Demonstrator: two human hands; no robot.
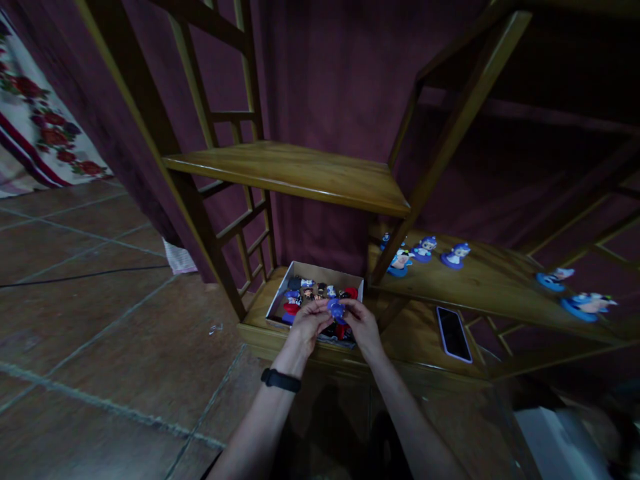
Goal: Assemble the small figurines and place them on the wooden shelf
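Note:
Between my two hands is a small purple-blue figurine (337, 310), held by the fingertips over the front of an open cardboard box (280, 293). My left hand (309, 323), with a dark band on its wrist, pinches the figurine's left side. From the right, the fingers of my right hand (364, 325) close on it too. Several small figurines (293, 300) lie jumbled in the box, some with red or blue bases. My hands hide part of the box's front and contents.
The box stands on the low level of a wooden shelf unit (300, 177). On the shelf at right stand several figurines (455, 255) on blue bases. A phone (454, 335) lies below them. A white box (555, 443) is at lower right. A cable (85, 277) crosses the tiled floor.

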